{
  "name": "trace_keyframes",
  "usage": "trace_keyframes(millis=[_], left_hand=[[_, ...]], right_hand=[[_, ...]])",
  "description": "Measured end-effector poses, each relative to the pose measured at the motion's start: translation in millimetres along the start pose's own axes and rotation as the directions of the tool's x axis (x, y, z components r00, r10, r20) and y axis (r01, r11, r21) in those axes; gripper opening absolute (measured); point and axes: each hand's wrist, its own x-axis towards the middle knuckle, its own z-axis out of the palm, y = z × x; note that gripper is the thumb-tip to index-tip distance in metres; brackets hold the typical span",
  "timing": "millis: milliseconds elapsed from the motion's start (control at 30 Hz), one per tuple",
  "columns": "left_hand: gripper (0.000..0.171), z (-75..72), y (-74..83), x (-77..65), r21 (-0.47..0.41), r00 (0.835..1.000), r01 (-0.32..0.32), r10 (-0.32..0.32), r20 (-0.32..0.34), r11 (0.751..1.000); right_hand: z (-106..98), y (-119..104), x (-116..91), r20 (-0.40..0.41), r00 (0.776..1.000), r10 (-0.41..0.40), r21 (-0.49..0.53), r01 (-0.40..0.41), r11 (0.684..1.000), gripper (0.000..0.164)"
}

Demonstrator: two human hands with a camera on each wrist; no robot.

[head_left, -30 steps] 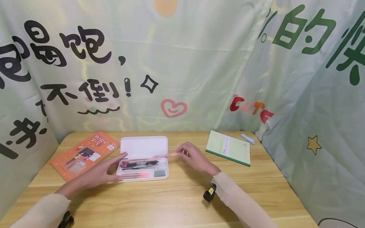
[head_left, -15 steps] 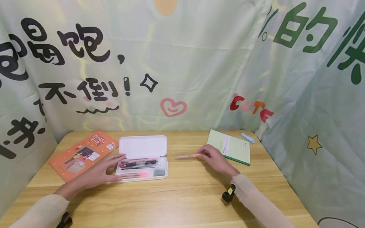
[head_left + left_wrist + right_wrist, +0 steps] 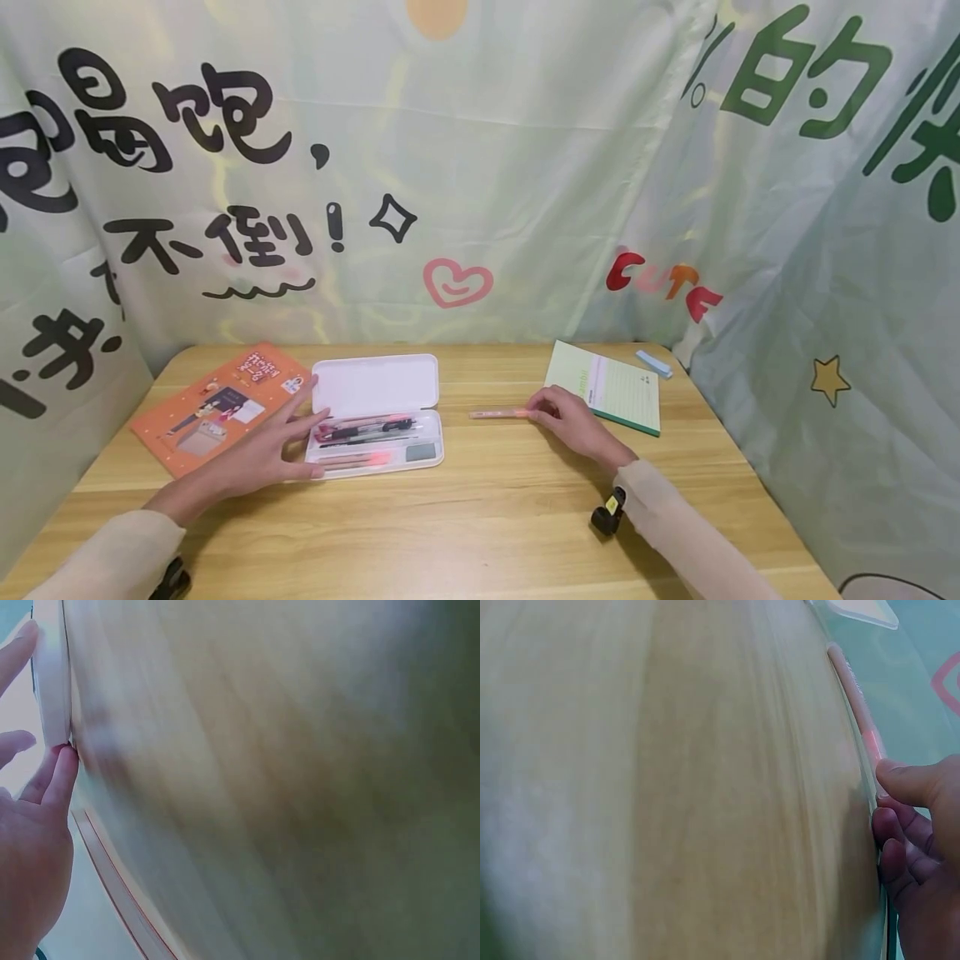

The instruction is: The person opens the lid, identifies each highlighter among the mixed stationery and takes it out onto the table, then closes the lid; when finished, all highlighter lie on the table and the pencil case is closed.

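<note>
Near the middle of the table my right hand [image 3: 576,423] pinches one end of a slim pink pen [image 3: 497,413] between thumb and fingers. The pen points left, low over the wood; in the right wrist view the pink pen [image 3: 853,690] has a brighter coral section by the thumb. A white pencil case [image 3: 375,385] lies with its lid raised. Inside are a black pen [image 3: 367,431], several pinkish pens and a grey eraser [image 3: 420,452]. My left hand [image 3: 258,457] rests with spread fingers along the case's left side, thumb at the front corner.
An orange booklet [image 3: 187,417] lies at the left, partly under the left arm. Behind the right hand is a green notebook [image 3: 630,396], with a small light-blue stick-like object [image 3: 653,364] beyond it. A printed curtain [image 3: 525,208] hangs at the table's back edge.
My right hand has carried the pink pen from over the pencil case rightward, then slightly lower to the table. My left hand stays at the case; its fingers have spread a little.
</note>
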Motion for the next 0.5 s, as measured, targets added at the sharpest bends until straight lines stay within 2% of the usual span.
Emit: trace_keyframes(millis=[167,400,500], left_hand=[[0.101,-1.1,0.3,0.1,0.001,0.999,0.029,-0.029,0.014,1.000],[0.104,-0.8,-2.0,1.6,0.004,1.000,-0.004,0.004,0.009,1.000],[0.100,-2.1,-2.9,1.7,-0.016,1.000,0.004,-0.004,0.010,1.000]], right_hand=[[0.4,-0.9,-0.3,0.007,1.000,0.003,0.010,-0.003,1.000,0.009],[0.8,-0.9,-0.3,0.004,1.000,0.009,0.009,-0.009,1.000,0.008],[0.9,-1.5,0.2,0.009,1.000,0.007,0.012,-0.007,1.000,0.007]])
